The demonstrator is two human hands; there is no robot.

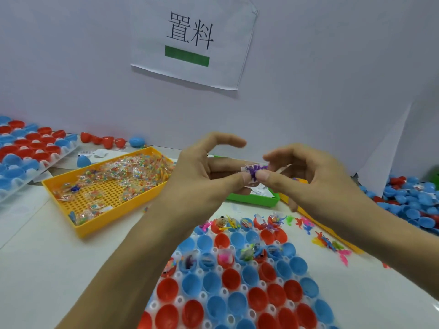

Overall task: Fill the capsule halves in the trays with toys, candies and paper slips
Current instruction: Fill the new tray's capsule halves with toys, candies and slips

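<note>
— White tabletop [47, 269], and mid-frame?
— Left hand [202, 176] and right hand [306, 172] together pinch a small purple rubbery toy [255, 170] with a white paper slip [244, 168].
— Below?
— Clear plastic tray [153, 306] of red and blue capsule halves [237, 302]; yellow perforated basket of wrapped candies [99, 198] at left.

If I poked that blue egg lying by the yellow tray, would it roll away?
Probably: the blue egg is rounded and lies loose on the table, outside any socket. It likely wobbles in a curve, and looks like light hollow plastic.

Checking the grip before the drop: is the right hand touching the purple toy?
Touching. The head view shows the right hand and left hand pinching the purple toy.
</note>
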